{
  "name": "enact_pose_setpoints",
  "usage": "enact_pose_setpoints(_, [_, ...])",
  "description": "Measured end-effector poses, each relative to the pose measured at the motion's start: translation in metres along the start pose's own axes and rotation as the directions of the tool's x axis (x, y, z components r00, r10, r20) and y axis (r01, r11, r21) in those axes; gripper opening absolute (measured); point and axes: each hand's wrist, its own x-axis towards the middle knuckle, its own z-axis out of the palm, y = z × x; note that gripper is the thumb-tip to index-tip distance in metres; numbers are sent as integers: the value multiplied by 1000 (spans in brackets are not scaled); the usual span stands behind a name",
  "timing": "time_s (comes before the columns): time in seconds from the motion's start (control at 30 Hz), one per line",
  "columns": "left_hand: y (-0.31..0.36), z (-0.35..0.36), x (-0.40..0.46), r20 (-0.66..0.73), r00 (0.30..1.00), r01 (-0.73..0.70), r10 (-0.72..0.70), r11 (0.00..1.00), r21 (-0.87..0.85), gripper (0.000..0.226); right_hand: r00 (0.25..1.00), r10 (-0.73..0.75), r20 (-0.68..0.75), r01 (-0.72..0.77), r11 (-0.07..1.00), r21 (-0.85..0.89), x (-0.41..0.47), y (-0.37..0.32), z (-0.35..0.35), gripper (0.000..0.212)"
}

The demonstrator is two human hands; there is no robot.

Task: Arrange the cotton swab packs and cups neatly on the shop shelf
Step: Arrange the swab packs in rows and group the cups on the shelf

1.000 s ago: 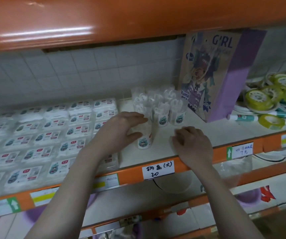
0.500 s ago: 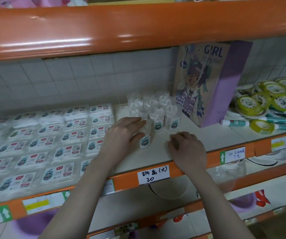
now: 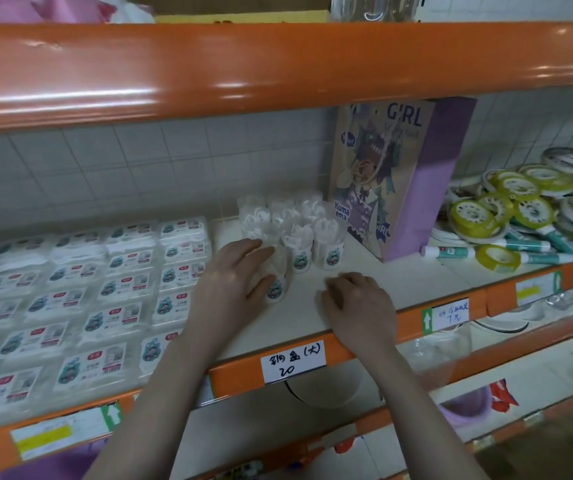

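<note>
Left hand (image 3: pixel 233 282) cups the front cup (image 3: pixel 278 278) between thumb and fingers; right hand (image 3: pixel 357 306) curled, empty, beside it

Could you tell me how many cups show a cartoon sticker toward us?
3: front cup in the left hand; middle cup and right cup side by side behind it. Rear cups may hide theirs.
</note>
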Motion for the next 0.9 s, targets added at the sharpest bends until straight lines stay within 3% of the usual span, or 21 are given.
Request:
enact_pose_setpoints(0.27, [9, 0, -18, -186, 976, 110, -113, 994, -28, 42, 985, -27, -173, 44, 994, 98, -6, 0, 1, 40])
enact_pose_setpoints(0.7, [40, 0, -54, -246, 928, 317, -280, 940, 126, 46, 984, -55, -172, 71, 993, 90, -31, 14, -8, 41])
enact_pose_setpoints(0.9, [51, -13, -78, -238, 891, 434, -386, 878, 201, 48, 967, -134, -216, 165, 977, 136, -40, 8, 5, 38])
